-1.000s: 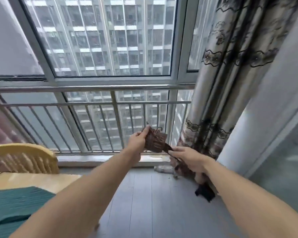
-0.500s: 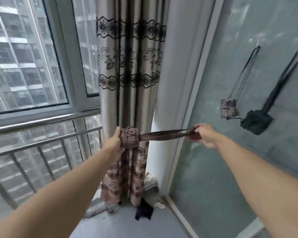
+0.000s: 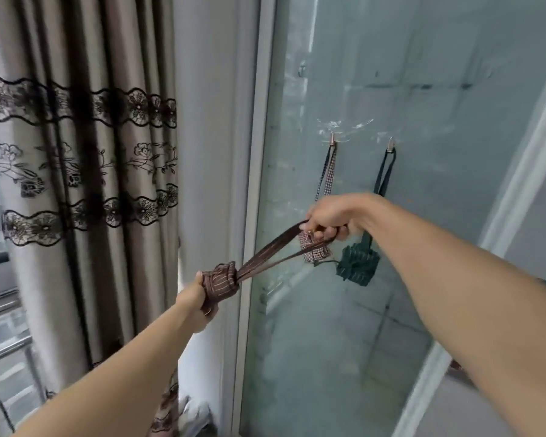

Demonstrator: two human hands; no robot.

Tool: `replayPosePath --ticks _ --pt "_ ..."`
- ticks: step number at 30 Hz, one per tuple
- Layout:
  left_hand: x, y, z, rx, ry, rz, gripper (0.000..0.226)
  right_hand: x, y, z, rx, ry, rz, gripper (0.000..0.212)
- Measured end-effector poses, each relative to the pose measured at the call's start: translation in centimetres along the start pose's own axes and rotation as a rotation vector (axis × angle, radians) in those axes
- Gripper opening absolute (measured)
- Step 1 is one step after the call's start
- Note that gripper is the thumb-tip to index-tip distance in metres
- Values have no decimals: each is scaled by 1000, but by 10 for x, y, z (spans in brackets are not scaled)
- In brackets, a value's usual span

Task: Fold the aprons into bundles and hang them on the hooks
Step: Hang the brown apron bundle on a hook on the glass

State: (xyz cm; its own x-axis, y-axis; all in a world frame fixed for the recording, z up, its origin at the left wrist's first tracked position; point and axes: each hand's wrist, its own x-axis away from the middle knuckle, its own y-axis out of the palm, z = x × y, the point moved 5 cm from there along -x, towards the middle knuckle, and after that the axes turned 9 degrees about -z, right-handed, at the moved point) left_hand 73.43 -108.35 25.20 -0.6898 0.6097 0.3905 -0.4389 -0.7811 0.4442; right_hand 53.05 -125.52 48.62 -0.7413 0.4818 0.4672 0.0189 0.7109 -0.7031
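My left hand (image 3: 196,302) grips a brown striped apron bundle (image 3: 220,280) in front of the curtain. Its strap loop (image 3: 265,253) runs taut up to the right, where my right hand (image 3: 330,216) holds the end in a fist. On the glass panel behind, a checked apron bundle (image 3: 316,247) hangs by its strap from the left hook (image 3: 332,138); my right hand partly covers it. A dark green apron bundle (image 3: 356,266) hangs from the right hook (image 3: 390,143).
A beige curtain (image 3: 85,184) with dark floral bands hangs at left, beside a white frame post (image 3: 249,184). A metal window railing (image 3: 0,351) shows at the lower left. The glass panel (image 3: 423,89) fills the right side.
The view has swung right from the window to the glass panel with hooks. My right hand has drawn the strap out and raised it toward the hooks; my left hand keeps the bundle.
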Motion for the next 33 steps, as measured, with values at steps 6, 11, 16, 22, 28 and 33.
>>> replayPosePath --ticks 6,11,16,22,28,33 --pt "-17 59 -2 -94 -92 -143 40 42 -53 -14 -25 -214 -221 34" --pt "6 135 18 -270 -25 -247 25 62 -88 -36 -572 -679 -294 33" --pt "17 190 20 -217 18 -260 29 82 -148 -32 -734 -788 -25 23" --pt "29 260 25 -230 -5 -391 32 101 -209 -33 -623 -801 120 15" --pt "41 310 79 -753 180 -453 26 116 -254 -57 -394 -810 175 4" --pt "72 370 160 -476 570 -556 30 105 -273 -70 -269 -693 171 11"
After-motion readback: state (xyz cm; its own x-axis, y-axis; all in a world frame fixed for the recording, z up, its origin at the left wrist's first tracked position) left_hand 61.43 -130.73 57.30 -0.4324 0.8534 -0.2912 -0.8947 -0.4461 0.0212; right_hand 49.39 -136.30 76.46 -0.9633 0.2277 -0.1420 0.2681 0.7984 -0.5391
